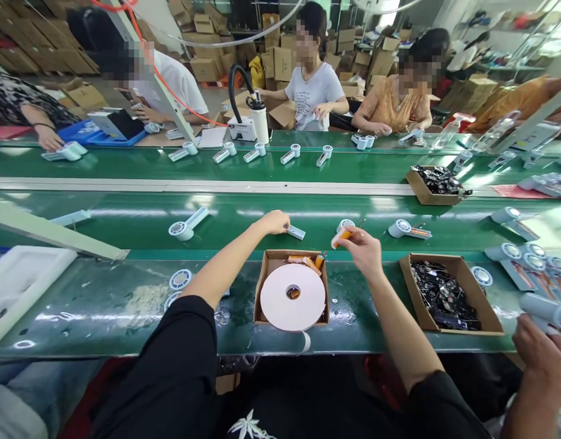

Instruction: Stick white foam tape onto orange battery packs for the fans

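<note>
Over the near green belt my left hand [277, 222] is closed at the edge of a pale blue device [296, 232], gripping it by one end. To its right, my right hand [363, 247] pinches an orange battery [341, 236] with a white end. Just behind that battery lies a round-headed blue device [346, 225], partly covered by it. Between my forearms, a cardboard box [258, 305] holds more orange batteries [310, 263] and a large white tape roll [280, 305] on top.
Blue devices [182, 230] lie along both belts. A box of black parts [445, 292] stands right, near another person's hand [543, 353]. A white foam tray [33, 262] lies left. Several people sit across the far belt [147, 164]. A slanted beam [56, 228] crosses the left side.
</note>
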`<state>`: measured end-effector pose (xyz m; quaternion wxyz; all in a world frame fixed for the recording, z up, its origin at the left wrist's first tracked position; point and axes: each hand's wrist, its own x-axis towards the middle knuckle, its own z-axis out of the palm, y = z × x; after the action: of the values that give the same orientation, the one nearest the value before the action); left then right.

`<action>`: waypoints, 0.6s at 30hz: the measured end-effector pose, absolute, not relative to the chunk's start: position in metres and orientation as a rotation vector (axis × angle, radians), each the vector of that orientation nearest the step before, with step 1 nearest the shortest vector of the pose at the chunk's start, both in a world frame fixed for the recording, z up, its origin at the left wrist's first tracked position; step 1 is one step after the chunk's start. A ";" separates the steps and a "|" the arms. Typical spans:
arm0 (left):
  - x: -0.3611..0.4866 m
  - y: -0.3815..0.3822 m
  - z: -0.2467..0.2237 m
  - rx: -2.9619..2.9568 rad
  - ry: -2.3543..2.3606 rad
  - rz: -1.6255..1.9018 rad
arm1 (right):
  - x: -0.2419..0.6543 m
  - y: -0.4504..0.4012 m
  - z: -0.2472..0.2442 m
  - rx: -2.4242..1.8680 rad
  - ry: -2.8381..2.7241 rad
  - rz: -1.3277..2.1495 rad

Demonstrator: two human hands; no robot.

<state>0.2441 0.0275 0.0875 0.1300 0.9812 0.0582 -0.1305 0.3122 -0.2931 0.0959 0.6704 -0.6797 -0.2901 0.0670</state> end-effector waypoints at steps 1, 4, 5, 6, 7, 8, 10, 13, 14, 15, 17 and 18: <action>0.245 0.030 0.090 2.826 0.153 -0.388 | 0.319 -0.272 0.094 -1.641 -0.749 0.155; 0.239 0.037 0.094 2.773 0.173 -0.327 | 0.333 -0.219 0.088 -1.903 -1.001 0.212; 0.237 0.038 0.094 2.765 0.202 -0.290 | 0.336 -0.204 0.086 -1.946 -1.055 0.236; 0.235 0.038 0.094 2.759 0.236 -0.255 | 0.338 -0.192 0.085 -1.982 -1.102 0.257; 0.234 0.036 0.093 2.755 0.273 -0.224 | 0.340 -0.181 0.084 -2.032 -1.155 0.271; 0.234 0.034 0.092 2.751 0.308 -0.199 | 0.341 -0.172 0.084 -2.089 -1.210 0.280; 0.236 0.027 0.090 2.742 0.363 -0.163 | 0.342 -0.161 0.084 -2.211 -1.316 0.287; 0.243 0.017 0.087 2.735 0.422 -0.128 | 0.342 -0.158 0.085 -2.372 -1.466 0.294; 0.245 0.014 0.086 2.732 0.437 -0.121 | 0.342 -0.159 0.085 -2.415 -1.512 0.297; 0.247 0.011 0.085 2.730 0.452 -0.117 | 0.341 -0.160 0.084 -2.453 -1.557 0.303; 0.250 0.005 0.083 2.724 0.478 -0.114 | 0.339 -0.162 0.083 -2.514 -1.636 0.319; 0.251 0.003 0.083 2.720 0.492 -0.114 | 0.337 -0.162 0.083 -2.538 -1.670 0.331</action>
<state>0.2508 0.0031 0.0833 0.1864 0.9660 0.1748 -0.0406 0.3373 -0.1623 0.0828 0.0427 -0.8297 -0.5459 0.1082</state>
